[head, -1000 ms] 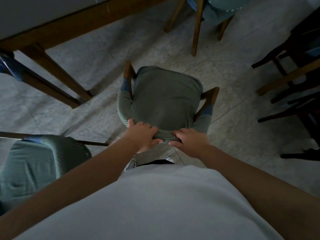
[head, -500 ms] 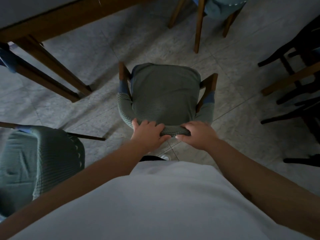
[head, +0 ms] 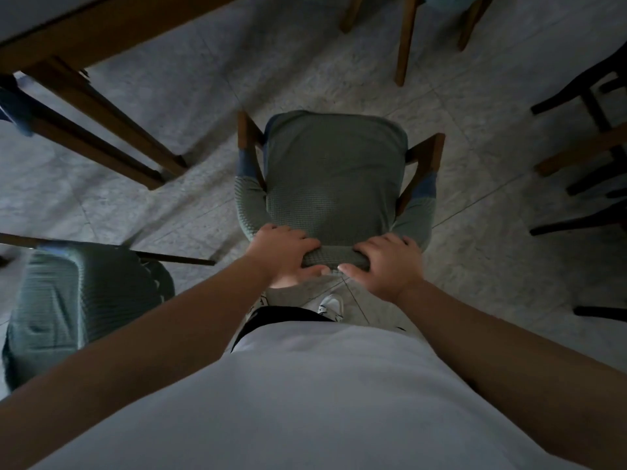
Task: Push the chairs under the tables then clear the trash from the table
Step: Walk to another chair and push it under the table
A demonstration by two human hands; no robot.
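On the pale tiled floor, in the gap between benches: one armchair, wooden frame, grey-green knitted cover on seat, back and arm pads. It stands clear of the wooden bench at upper left, not under it, seat facing away from the person. Left hand: grip clenched round the top of the chair back, fingers over the front, thumb behind. Right hand: same rail, just beside the left, grip likewise closed on it. Person: white shirt, bare forearms, a pale shoe showing just behind the chair back. Second covered chair: lower left, near, blurred. Further chair legs: top centre. Dark chairs: right edge, well apart.
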